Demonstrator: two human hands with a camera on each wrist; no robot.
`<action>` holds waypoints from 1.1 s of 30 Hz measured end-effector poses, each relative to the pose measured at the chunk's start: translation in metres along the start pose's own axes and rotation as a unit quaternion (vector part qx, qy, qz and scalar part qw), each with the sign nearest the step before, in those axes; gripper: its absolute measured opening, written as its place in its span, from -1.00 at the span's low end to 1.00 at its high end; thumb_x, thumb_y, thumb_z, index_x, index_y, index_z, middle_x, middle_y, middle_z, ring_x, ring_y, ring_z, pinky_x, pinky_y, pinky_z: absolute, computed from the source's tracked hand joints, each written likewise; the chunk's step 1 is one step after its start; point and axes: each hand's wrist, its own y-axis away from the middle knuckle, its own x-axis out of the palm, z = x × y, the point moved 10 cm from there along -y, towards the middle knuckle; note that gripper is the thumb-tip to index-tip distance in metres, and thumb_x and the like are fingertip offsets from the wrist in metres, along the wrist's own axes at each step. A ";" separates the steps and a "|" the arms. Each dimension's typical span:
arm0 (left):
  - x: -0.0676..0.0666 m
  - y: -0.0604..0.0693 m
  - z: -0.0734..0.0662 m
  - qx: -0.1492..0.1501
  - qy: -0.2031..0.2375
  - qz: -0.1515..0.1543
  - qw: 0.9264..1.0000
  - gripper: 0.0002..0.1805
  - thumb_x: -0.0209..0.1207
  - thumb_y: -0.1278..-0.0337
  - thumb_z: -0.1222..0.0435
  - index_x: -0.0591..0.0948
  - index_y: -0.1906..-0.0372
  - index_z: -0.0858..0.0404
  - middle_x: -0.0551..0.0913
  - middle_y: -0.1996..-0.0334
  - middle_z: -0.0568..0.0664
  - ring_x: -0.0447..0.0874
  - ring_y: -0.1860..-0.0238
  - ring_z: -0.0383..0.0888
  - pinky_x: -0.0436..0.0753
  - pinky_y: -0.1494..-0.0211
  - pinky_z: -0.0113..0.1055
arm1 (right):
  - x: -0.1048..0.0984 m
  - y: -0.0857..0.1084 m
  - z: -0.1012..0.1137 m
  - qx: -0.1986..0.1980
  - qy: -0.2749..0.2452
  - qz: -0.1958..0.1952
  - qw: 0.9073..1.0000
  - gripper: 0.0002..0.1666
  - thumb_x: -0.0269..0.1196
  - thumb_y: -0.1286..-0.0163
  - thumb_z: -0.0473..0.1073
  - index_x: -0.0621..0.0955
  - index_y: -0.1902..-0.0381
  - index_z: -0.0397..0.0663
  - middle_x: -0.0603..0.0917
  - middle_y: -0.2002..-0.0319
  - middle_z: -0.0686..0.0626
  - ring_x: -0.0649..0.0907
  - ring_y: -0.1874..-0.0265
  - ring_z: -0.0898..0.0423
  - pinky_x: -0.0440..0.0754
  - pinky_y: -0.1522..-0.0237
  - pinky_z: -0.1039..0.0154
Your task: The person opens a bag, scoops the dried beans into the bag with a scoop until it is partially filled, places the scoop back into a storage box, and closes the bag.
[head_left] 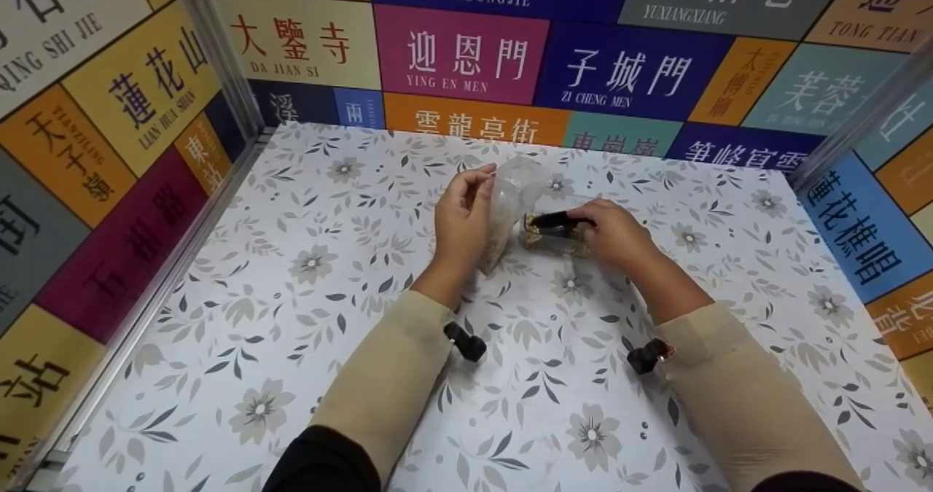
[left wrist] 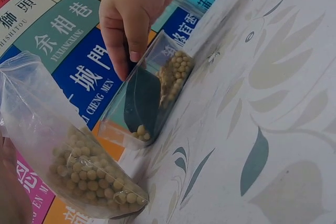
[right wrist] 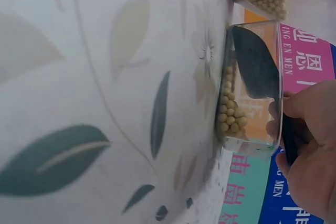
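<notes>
My left hand [head_left: 464,211] grips the upper edge of a clear plastic bag [head_left: 512,193], which stands upright on the table. Round beige beans [left wrist: 92,179] fill its lower part. To the right is a clear box [right wrist: 257,142], with more of these beans [right wrist: 231,111] lying in it, heaped toward one end. My right hand [head_left: 616,233] holds a black scoop [left wrist: 143,95] by its handle. The scoop's blade slants down inside the box, close to the end nearer the bag. Whether beans lie on the blade is hard to see.
A floral cloth [head_left: 364,375] covers the table. Panels printed with place names, such as the pink one [head_left: 459,55], stand along the back and sides. Each sleeve carries a small black wrist device, the left one [head_left: 466,344] and the right one [head_left: 647,357].
</notes>
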 end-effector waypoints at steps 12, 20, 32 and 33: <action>0.000 0.000 -0.001 0.003 -0.009 -0.002 1.000 -0.88 0.18 -0.60 0.29 0.67 -0.02 0.20 0.78 -0.21 -0.10 0.72 -0.27 -0.27 0.70 -0.36 -0.38 | 0.002 0.009 -0.014 0.017 -0.053 -0.064 0.996 -0.57 0.11 -0.68 -0.20 0.63 -0.40 -0.08 0.60 -0.38 -0.19 0.55 -0.44 -0.21 0.49 -0.51 -0.23; 0.001 0.000 0.000 0.008 0.007 -0.004 1.000 -0.87 0.19 -0.58 0.31 0.67 -0.01 0.26 0.78 -0.21 -0.03 0.73 -0.27 -0.22 0.71 -0.36 -0.36 | 0.006 0.018 -0.022 0.044 -0.114 -0.072 0.990 -0.57 0.11 -0.71 -0.17 0.61 -0.42 -0.06 0.58 -0.42 -0.17 0.51 -0.49 -0.15 0.45 -0.55 -0.16; 0.000 0.000 0.001 -0.008 0.019 -0.005 1.000 -0.89 0.20 -0.57 0.31 0.67 -0.02 0.22 0.78 -0.22 -0.08 0.72 -0.27 -0.23 0.70 -0.38 -0.37 | -0.004 0.027 -0.032 0.059 -0.183 -0.098 0.976 -0.56 0.11 -0.72 -0.14 0.60 -0.44 -0.02 0.52 -0.49 -0.19 0.43 -0.56 -0.17 0.39 -0.62 -0.16; 0.000 0.000 0.001 -0.008 0.018 -0.005 1.000 -0.88 0.20 -0.58 0.30 0.67 -0.02 0.22 0.78 -0.22 -0.08 0.72 -0.27 -0.23 0.71 -0.38 -0.37 | -0.006 0.028 -0.033 0.061 -0.182 -0.100 0.976 -0.56 0.11 -0.72 -0.14 0.59 -0.45 -0.02 0.52 -0.49 -0.19 0.43 -0.56 -0.17 0.41 -0.61 -0.16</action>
